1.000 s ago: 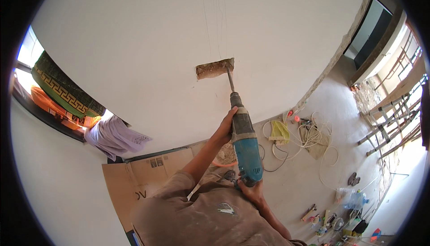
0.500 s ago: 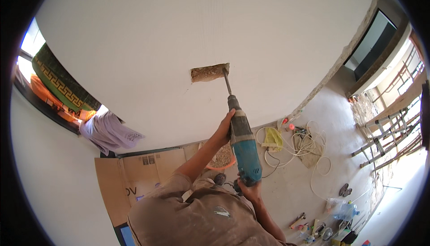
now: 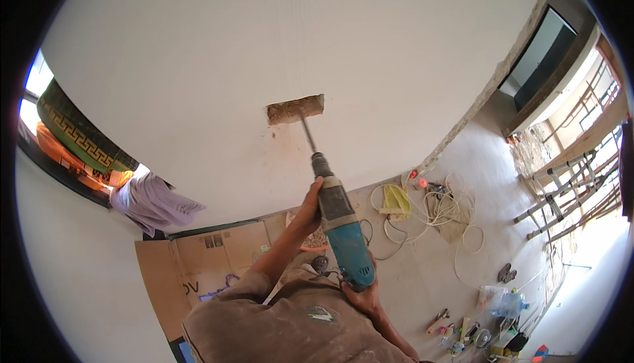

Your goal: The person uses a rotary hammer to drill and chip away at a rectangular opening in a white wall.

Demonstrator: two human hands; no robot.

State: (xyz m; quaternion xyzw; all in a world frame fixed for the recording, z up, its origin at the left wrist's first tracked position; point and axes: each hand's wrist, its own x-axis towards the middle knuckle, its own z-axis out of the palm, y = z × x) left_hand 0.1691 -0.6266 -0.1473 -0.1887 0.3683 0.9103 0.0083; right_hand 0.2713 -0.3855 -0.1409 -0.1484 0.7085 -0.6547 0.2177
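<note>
I hold a blue and grey rotary hammer drill (image 3: 340, 229) with both hands, pointed up at a white wall (image 3: 264, 52). My left hand (image 3: 309, 206) grips the grey front of the drill body. At the rear handle, my right hand (image 3: 364, 295) wraps the blue grip from below. The long chisel bit (image 3: 308, 132) reaches into a rectangular hole (image 3: 295, 108) cut in the plaster, where brown masonry shows. My dusty brown shirt (image 3: 290, 323) fills the lower middle of the view.
Flattened cardboard (image 3: 198, 264) lies on the floor at the wall's foot. White cables (image 3: 442, 208) and a yellow cloth (image 3: 396, 199) sprawl to the right. Small tools and bottles (image 3: 482, 323) lie at lower right. Wooden scaffolding poles (image 3: 568, 191) stand far right. A lilac cloth (image 3: 148, 201) hangs left.
The view has shifted a little and the hole and drill sit slightly lower and left in frame. Both hands keep their grip and the bit stays in the hole.
</note>
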